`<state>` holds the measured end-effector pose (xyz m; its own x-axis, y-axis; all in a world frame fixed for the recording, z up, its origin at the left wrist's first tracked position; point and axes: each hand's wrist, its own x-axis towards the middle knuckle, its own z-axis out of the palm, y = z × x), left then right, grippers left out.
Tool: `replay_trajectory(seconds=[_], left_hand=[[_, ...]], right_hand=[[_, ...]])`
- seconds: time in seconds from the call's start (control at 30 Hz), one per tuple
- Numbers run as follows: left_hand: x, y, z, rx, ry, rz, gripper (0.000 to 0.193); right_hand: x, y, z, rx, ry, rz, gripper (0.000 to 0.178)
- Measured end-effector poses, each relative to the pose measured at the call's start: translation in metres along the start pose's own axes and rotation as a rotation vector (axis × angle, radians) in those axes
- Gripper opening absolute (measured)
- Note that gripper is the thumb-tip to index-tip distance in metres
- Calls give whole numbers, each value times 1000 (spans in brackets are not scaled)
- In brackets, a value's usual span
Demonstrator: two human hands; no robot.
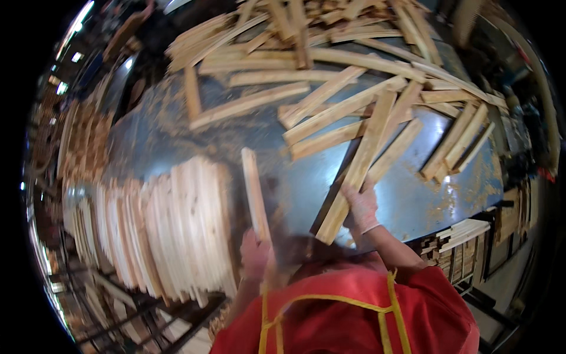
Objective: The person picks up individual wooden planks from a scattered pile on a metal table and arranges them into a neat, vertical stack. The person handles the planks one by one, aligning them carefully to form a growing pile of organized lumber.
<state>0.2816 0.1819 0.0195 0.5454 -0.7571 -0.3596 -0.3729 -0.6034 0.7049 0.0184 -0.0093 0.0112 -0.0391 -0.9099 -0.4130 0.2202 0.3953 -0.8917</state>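
My left hand (255, 255), blurred, is closed around the near part of a narrow wooden strip (254, 189) that points away from me above the metal tabletop. A thin pale glove covers my right hand (361, 207), whose fingers grip the side of a longer wooden slat (358, 171). That slat slants from the near edge up toward the loose pile, and a dark strip shows along its left side. Just beyond my right hand another short slat (396, 150) lies on the table. Left of my left hand stands a tight row of pale strips (188, 224).
A large heap of loose wooden slats (336, 56) covers the far part of the metal table (236, 133), with sawdust scattered over it. More slats (457, 141) lie at the right. Stacked wood (82, 141) stands at the far left, and a rack of pieces (463, 239) sits below right.
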Motion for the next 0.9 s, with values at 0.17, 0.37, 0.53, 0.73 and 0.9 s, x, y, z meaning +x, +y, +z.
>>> replay_trajectory(seconds=[0.17,0.37,0.53,0.73,0.9], left_hand=[[18,-32,-21,659,296,123,62],[10,-94,-51,570,327,279,59],[13,-72,-56,616,219,359,66],[9,-52,-50,913,252,227,77],[73,55,1,804,187,568,87]], right_hand=[[-88,114,67,-692,-489,-10,63],[-165,86,184,-962,-1129,-89,56],[-69,142,161,-1091,-1342,-365,41],[69,-18,52,-806,18,-506,42],[184,-55,-44,-838,570,-350,79]])
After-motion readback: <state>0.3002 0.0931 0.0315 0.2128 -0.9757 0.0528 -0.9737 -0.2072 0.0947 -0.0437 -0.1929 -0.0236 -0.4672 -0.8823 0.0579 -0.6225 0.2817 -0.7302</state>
